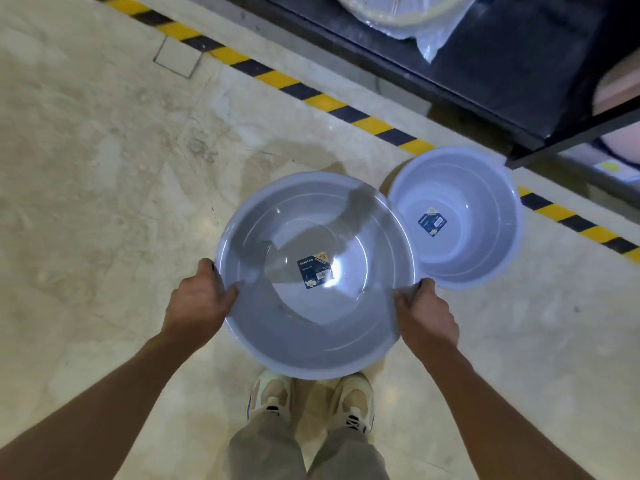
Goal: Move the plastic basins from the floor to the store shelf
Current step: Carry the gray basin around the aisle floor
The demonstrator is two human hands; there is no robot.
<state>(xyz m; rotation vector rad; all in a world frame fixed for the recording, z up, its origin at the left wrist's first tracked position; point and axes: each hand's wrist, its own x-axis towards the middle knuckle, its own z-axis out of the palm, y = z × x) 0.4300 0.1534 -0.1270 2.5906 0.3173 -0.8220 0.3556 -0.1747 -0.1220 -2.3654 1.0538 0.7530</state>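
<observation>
A wide pale-blue plastic basin with a dark label in its bottom is held above my feet. My left hand grips its left rim and my right hand grips its right rim. A smaller, deeper pale-blue basin with the same kind of label stands on the floor just to the right, its rim close to the large one. The black store shelf runs along the top right.
A yellow-and-black hazard stripe crosses the marble floor in front of the shelf. A plastic-wrapped basin lies on the shelf, and pink basins show at the right edge. My shoes are below the basin.
</observation>
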